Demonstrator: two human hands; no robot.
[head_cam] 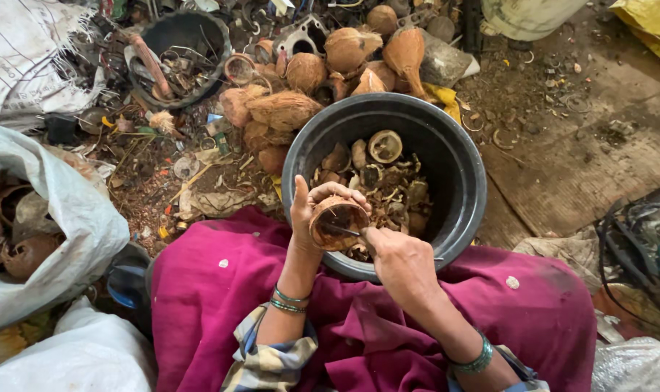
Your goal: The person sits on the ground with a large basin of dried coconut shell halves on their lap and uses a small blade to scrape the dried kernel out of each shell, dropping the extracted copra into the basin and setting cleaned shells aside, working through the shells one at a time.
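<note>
My left hand [310, 209] is wrapped around a brown coconut shell half [337, 221], its open side facing me, just above the near rim of a black bucket [461, 167]. My right hand [399, 261] grips a thin metal blade [342, 231] whose tip pokes inside the shell. The bucket holds several shell pieces and scraps [377, 181]. Both wrists wear green bangles. A magenta cloth [221, 290] covers my lap under the hands.
A heap of husked coconuts [323, 72] lies beyond the bucket. A second black tub [181, 54] with metal scrap stands at the back left. A white sack [61, 218] with round shells sits at the left. Dark wiring [635, 239] lies at the right on littered ground.
</note>
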